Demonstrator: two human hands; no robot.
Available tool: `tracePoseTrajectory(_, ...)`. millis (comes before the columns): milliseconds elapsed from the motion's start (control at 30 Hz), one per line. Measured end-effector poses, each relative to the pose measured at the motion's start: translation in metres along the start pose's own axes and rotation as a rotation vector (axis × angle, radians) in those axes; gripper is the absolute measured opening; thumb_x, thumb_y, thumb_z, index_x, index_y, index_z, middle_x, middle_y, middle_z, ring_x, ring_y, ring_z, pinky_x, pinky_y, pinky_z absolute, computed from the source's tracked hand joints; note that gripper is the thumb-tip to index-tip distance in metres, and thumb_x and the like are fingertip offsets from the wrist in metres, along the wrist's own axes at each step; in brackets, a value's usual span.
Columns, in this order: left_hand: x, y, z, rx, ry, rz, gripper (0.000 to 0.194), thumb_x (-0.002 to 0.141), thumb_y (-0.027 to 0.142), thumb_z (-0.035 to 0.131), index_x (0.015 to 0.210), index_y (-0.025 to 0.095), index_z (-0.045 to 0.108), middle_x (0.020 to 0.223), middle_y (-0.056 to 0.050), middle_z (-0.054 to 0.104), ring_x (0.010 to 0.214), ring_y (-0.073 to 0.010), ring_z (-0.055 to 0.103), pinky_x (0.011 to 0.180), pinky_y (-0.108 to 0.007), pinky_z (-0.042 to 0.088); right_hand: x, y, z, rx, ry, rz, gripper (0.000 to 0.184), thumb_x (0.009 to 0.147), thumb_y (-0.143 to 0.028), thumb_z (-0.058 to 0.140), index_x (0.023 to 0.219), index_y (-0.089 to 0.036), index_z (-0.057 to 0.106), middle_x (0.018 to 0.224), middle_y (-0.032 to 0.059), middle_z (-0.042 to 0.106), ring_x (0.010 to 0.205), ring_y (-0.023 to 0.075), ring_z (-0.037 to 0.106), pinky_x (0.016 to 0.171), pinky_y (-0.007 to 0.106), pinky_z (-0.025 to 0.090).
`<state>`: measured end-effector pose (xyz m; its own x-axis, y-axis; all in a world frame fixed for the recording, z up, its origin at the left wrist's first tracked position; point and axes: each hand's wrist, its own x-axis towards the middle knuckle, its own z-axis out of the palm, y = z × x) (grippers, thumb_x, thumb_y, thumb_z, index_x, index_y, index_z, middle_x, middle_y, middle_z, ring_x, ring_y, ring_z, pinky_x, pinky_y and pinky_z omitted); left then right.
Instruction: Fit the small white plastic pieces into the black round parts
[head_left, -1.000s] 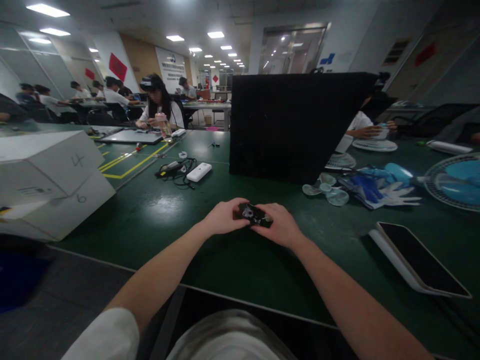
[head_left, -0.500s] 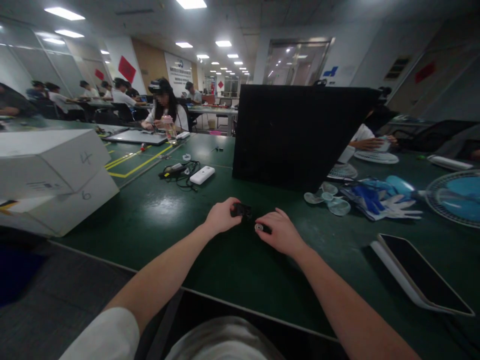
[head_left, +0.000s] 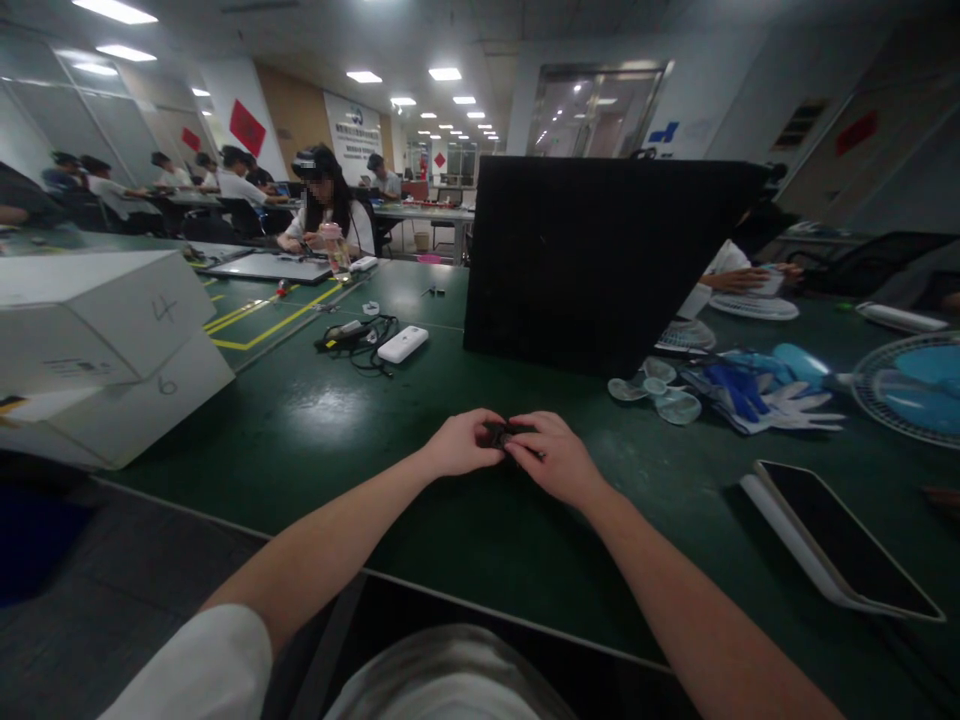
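My left hand (head_left: 459, 443) is closed around a small black part (head_left: 495, 434) just above the green table, in the middle of the head view. From the right, my right hand (head_left: 555, 457) meets it, thumb and fingers pinched together at the part's near side. A small dark piece sits in the right fingers, mostly hidden by them. Both sets of fingertips nearly touch, so the exact shape of the parts and how they join cannot be seen.
A large black panel (head_left: 600, 265) stands beyond my hands. White boxes (head_left: 97, 330) are at left, a white power bank (head_left: 403, 344) with cables ahead. Rightward lie fan blades (head_left: 664, 390), gloves (head_left: 757, 395), a phone (head_left: 847, 540) and a fan grille (head_left: 915, 385). Co-workers sit across the table.
My hands were together on the black part, then parted, with a dark piece with a round silver end in the right. Now they have come together again at the part.
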<state>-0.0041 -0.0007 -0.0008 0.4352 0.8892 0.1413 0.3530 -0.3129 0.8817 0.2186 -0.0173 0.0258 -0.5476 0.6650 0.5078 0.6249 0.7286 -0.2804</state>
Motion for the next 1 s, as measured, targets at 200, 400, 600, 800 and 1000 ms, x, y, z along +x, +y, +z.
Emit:
tracePoseTrajectory(200,0.004,-0.002,-0.004,0.009,0.063,-0.075,0.055,0.076,0.028,0.077,0.127,0.018,0.061,0.097,-0.008,0.077,0.085,-0.0210,0.073,0.076,-0.032,0.056,-0.001,0.014,-0.016,0.004,0.086,0.089,0.018,0.091,-0.035,0.067,0.102,-0.026,0.078,0.119,0.0090,0.071,0.114,0.0296,0.062,0.098,0.052,0.051)
tracePoseTrajectory(400,0.005,-0.001,-0.015,0.040,0.129,-0.164,0.055,0.081,0.032,0.075,0.132,0.020,0.059,0.108,-0.009,0.075,0.091,-0.0210,0.072,0.076,-0.029,0.057,-0.009,0.045,-0.041,-0.076,-0.159,0.239,0.026,0.085,-0.025,0.063,0.108,-0.026,0.074,0.121,0.0062,0.069,0.111,0.0274,0.064,0.093,0.046,0.053)
tracePoseTrajectory(600,0.004,0.000,-0.017,0.072,0.171,-0.185,0.056,0.082,0.035,0.074,0.134,0.020,0.057,0.109,-0.009,0.075,0.093,-0.0212,0.072,0.076,-0.029,0.057,-0.006,0.036,-0.054,-0.159,-0.403,0.287,0.031,0.084,-0.025,0.063,0.112,-0.029,0.076,0.133,0.0063,0.062,0.118,0.0298,0.058,0.098,0.046,0.048)
tracePoseTrajectory(800,0.003,0.006,-0.015,0.122,0.164,-0.197,0.052,0.081,0.033,0.075,0.130,0.022,0.060,0.102,-0.005,0.077,0.089,-0.0200,0.073,0.079,-0.029,0.056,-0.008,0.047,-0.036,-0.221,-0.523,0.319,0.024,0.083,-0.027,0.064,0.102,-0.027,0.079,0.122,0.0083,0.066,0.109,0.0289,0.060,0.091,0.043,0.049)
tracePoseTrajectory(1000,0.000,0.008,-0.009,0.111,0.131,-0.139,0.053,0.079,0.032,0.076,0.129,0.022,0.061,0.102,-0.005,0.077,0.089,-0.0216,0.074,0.079,-0.030,0.056,-0.013,0.056,-0.025,-0.199,-0.204,0.223,0.005,0.075,-0.028,0.073,0.078,-0.025,0.075,0.100,0.0105,0.068,0.088,0.0281,0.062,0.074,0.043,0.052)
